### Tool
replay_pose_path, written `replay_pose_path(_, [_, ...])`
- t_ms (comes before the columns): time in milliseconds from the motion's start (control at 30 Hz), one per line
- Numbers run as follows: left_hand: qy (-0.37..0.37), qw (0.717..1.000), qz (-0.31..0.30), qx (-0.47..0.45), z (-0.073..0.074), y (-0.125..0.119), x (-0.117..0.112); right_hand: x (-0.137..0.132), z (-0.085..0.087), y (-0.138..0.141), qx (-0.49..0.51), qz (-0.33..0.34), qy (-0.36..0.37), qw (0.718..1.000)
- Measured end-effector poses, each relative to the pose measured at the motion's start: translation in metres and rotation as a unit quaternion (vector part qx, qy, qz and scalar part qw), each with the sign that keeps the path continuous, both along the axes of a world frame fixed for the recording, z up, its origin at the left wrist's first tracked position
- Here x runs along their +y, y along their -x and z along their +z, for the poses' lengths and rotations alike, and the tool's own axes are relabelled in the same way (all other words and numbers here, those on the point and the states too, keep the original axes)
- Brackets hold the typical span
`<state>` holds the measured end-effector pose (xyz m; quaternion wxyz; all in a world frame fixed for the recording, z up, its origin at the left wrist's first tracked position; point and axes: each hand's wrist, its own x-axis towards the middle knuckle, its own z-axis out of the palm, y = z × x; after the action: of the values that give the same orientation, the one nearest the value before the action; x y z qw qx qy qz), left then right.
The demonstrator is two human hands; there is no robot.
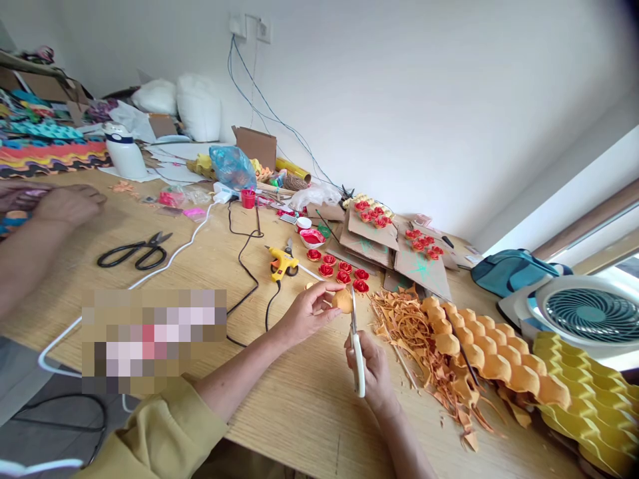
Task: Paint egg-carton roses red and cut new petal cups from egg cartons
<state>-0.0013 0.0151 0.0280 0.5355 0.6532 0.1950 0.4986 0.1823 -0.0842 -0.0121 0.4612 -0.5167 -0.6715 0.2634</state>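
Note:
My left hand [312, 309] pinches a small orange egg-carton cup [342, 301] between thumb and fingers. White-handled scissors [358, 359] are gripped in my right hand [373, 369], blades pointing up along the cup's right edge. Whether the blades touch the cup I cannot tell. Just beyond the cup sit several red paper roses [344, 266] in rows. Orange trimmings [407, 326] are heaped to the right of my hands, against an orange egg tray [489, 346].
A yellow glue gun [282, 263] and black scissors [134, 253] lie left of my hands, with cords across the table. Cardboard sheets [422, 269] bear more roses. A yellow egg tray [584, 392] and a fan [589, 313] stand right. Another person's hands [64, 203] work at far left.

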Motion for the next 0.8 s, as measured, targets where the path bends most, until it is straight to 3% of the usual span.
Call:
replay_pose_path(167, [-0.037, 0.999, 0.018, 0.000, 0.0024, 0.0031, 0.0019, -0.0006, 0.0002, 0.0012, 0.006, -0.009, 0.005, 1.000])
replay_pose_path(500, [0.041, 0.999, -0.023, -0.009, 0.0045, 0.0001, -0.0052, 0.0020, -0.0050, -0.0007, 0.018, -0.006, 0.012, 1.000])
replay_pose_path(800, [0.071, 0.997, -0.013, 0.003, 0.0065, -0.0017, -0.0079, 0.0015, 0.0005, 0.0018, -0.020, 0.013, 0.011, 1.000])
